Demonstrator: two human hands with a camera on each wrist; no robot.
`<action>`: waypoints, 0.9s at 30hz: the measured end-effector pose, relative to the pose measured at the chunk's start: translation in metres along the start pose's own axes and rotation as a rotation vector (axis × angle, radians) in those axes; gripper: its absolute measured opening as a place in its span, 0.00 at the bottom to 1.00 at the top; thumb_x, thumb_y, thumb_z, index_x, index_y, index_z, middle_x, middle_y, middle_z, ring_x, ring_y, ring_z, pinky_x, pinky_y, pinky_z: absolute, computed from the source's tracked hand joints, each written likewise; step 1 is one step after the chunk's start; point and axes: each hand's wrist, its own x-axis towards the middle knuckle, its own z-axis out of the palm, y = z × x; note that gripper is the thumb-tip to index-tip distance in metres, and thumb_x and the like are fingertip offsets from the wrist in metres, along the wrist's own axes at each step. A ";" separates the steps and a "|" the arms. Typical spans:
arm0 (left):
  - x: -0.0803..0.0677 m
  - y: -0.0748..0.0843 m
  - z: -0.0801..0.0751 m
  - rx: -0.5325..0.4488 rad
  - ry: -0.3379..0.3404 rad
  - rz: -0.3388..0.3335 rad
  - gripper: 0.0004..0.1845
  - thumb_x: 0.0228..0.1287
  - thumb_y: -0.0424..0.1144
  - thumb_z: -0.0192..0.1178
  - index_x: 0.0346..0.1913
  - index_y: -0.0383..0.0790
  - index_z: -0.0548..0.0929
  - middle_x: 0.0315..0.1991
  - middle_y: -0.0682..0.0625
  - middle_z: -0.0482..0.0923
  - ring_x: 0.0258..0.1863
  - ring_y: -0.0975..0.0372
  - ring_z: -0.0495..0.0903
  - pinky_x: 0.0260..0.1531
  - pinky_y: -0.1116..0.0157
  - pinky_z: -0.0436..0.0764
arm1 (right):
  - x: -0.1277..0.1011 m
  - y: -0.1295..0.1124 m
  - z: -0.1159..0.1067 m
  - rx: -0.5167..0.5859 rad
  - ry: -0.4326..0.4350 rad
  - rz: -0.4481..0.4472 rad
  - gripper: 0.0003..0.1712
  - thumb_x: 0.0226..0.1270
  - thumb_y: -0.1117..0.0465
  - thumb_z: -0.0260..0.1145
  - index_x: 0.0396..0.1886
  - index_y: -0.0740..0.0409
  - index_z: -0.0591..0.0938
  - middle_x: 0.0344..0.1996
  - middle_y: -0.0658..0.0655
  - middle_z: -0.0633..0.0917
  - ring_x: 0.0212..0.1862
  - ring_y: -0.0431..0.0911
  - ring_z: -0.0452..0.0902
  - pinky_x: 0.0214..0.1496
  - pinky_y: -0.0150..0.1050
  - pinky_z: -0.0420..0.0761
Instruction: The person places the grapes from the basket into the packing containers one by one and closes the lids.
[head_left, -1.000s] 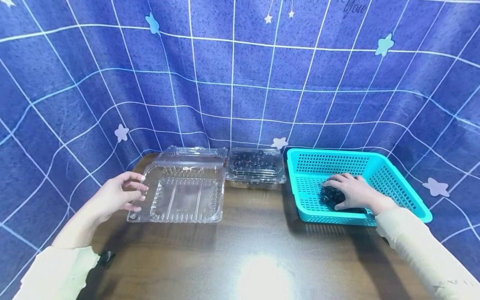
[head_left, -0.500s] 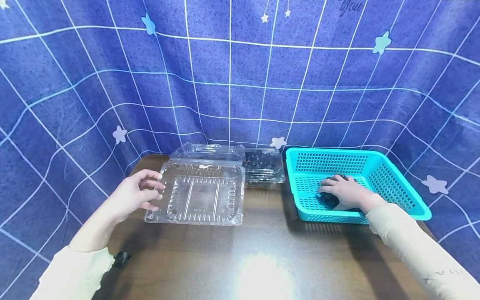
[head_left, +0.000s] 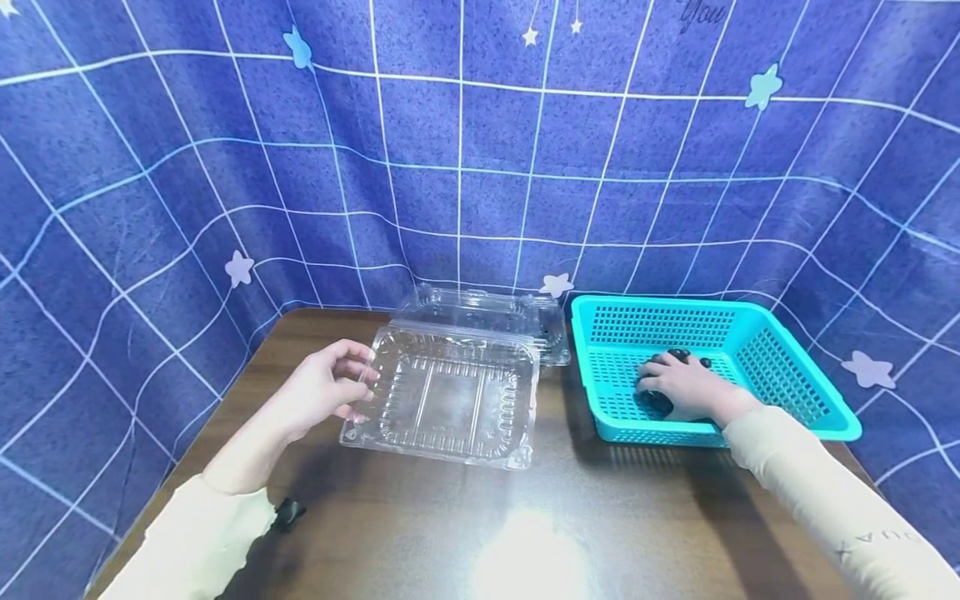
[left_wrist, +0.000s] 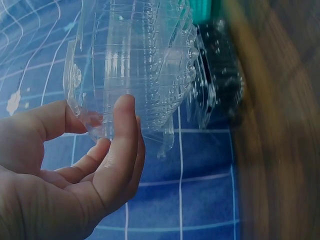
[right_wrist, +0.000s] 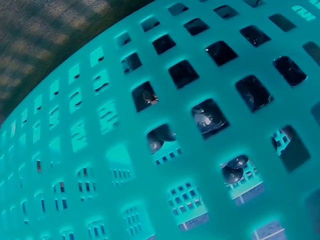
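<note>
My left hand (head_left: 330, 383) pinches the left edge of a clear plastic clamshell container (head_left: 453, 408) with its lid swung back. The left wrist view shows thumb and fingers at the container's (left_wrist: 125, 65) rim, with no fruit inside. Over in the teal basket (head_left: 585, 367), my right hand (head_left: 686, 387) curls its fingers around a clump of dark grapes (head_left: 654, 402), mostly hidden under the palm. Through the basket wall, the right wrist view catches a few shiny round grapes (right_wrist: 210, 117); the right hand itself is hidden there.
A second clear container (head_left: 553, 333), lid down with dark fruit in it, stands behind the open one, partly covered by it. The wooden table (head_left: 405, 517) meets a blue grid-patterned curtain (head_left: 495, 208) at the back.
My left hand has carried the open container to the right, and it now overlaps the second container and is slightly turned. The right hand stays in the basket, its fingers moved slightly left over the grapes.
</note>
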 end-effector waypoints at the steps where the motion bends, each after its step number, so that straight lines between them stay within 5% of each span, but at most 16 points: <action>1: 0.002 0.000 0.003 -0.008 -0.006 -0.003 0.24 0.55 0.22 0.54 0.56 0.28 0.65 0.46 0.32 0.74 0.34 0.56 0.80 0.29 0.56 0.85 | 0.000 0.000 0.000 -0.002 -0.001 -0.005 0.27 0.42 0.53 0.78 0.47 0.46 0.82 0.54 0.56 0.78 0.55 0.57 0.69 0.40 0.66 0.74; 11: 0.010 -0.006 0.029 -0.031 -0.037 -0.042 0.23 0.54 0.24 0.56 0.55 0.32 0.67 0.47 0.34 0.75 0.33 0.55 0.81 0.28 0.57 0.85 | 0.006 -0.001 -0.002 -0.026 -0.002 -0.064 0.18 0.39 0.58 0.77 0.34 0.44 0.82 0.45 0.52 0.79 0.46 0.51 0.71 0.33 0.53 0.75; 27: 0.013 -0.018 0.054 -0.096 -0.019 -0.083 0.23 0.52 0.22 0.56 0.54 0.31 0.68 0.47 0.31 0.75 0.30 0.54 0.80 0.26 0.56 0.85 | 0.006 -0.005 -0.008 0.045 0.028 -0.084 0.13 0.43 0.67 0.71 0.20 0.43 0.79 0.35 0.47 0.77 0.38 0.46 0.72 0.30 0.48 0.73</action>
